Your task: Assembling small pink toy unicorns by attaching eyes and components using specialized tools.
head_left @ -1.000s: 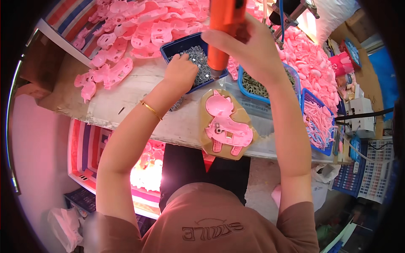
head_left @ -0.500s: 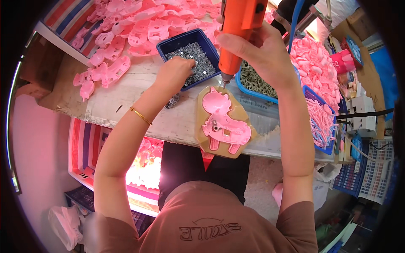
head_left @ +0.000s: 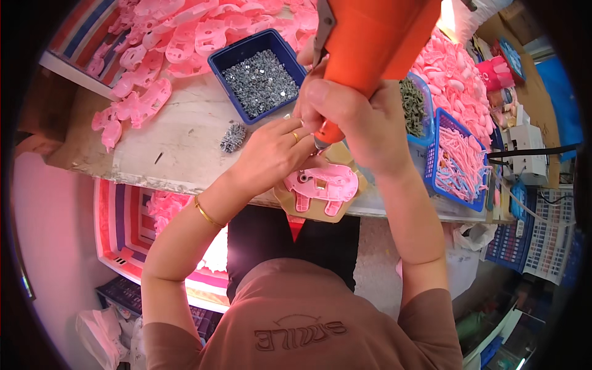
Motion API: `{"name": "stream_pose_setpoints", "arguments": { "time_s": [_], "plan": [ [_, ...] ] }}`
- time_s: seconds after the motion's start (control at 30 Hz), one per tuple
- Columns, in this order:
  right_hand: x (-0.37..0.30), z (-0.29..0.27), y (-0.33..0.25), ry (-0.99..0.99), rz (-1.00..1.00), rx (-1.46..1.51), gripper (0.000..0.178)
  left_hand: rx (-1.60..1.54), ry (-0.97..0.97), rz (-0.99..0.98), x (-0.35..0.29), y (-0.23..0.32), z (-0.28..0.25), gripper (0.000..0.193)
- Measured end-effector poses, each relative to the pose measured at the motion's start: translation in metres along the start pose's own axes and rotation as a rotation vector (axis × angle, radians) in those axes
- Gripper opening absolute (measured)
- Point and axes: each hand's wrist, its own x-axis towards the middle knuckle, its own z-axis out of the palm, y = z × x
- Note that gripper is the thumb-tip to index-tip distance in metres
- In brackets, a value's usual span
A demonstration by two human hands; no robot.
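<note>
My right hand [head_left: 364,111] is wrapped round an orange electric screwdriver [head_left: 376,37], its tip pointing down. Beneath the tip, a pink plastic animal-shaped half shell [head_left: 327,185] lies in a tan block-like holder [head_left: 287,200] at the table's front edge. My left hand [head_left: 274,154], with a ring and a bracelet, reaches across the shell's upper part and covers it. Its fingers are drawn together beside the screwdriver's tip; what they hold, if anything, is hidden. Just beyond this hand stands a dark blue tray [head_left: 220,91] of small silvery screws [head_left: 259,77].
A clump of screws [head_left: 233,137] lies on the worn table [head_left: 179,142]. Pink shells [head_left: 203,37] are heaped at the back left. On the right are a tub of greenish small parts [head_left: 412,105], a blue basket [head_left: 436,163] of pink strips and a pile of pink pieces [head_left: 453,77].
My left hand has left the screw tray and come right to the screwdriver's tip. The screwdriver has come down and nearer over the shell. The whole view has shifted slightly.
</note>
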Motion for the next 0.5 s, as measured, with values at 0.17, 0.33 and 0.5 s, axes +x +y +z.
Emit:
{"name": "stream_pose_setpoints", "arguments": {
  "time_s": [0.17, 0.33, 0.5],
  "plan": [
    [-0.006, -0.006, 0.009, -0.006, -0.076, 0.041, 0.029, -0.079, -0.028, -0.061, -0.004, 0.008, 0.002, 0.022],
    [-0.01, 0.004, -0.002, 0.06, -0.089, -0.046, 0.025, -0.188, -0.001, -0.139, -0.007, 0.02, 0.009, 0.023],
    [-0.019, 0.001, -0.008, 0.096, -0.03, -0.043, 0.032, -0.407, 0.014, -0.264, -0.009, 0.03, 0.015, 0.023]
  ]
}}
